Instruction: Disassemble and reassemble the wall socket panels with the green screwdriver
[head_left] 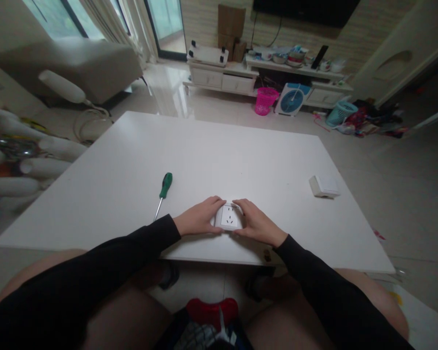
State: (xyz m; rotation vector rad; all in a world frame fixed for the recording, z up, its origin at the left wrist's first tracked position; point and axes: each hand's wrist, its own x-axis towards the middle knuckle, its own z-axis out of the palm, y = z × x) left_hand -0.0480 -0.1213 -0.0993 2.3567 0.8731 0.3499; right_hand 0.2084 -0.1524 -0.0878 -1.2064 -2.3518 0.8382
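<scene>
Left hand [203, 217] and right hand [258, 222] are gripping the white socket [229, 217] from opposite sides; each grip is holding one end. Socket is facing up at the near edge of the white surface [219, 150]; can't tell if it's touching. Green-handled screwdriver [165, 185] is lying left, tip hidden. White box [324, 186] is sitting near the right edge.

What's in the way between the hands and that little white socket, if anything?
Nothing that I can see. The left hand and right hand already hold the white socket from both sides. The green screwdriver lies off to the left on the white table, not between them.
</scene>
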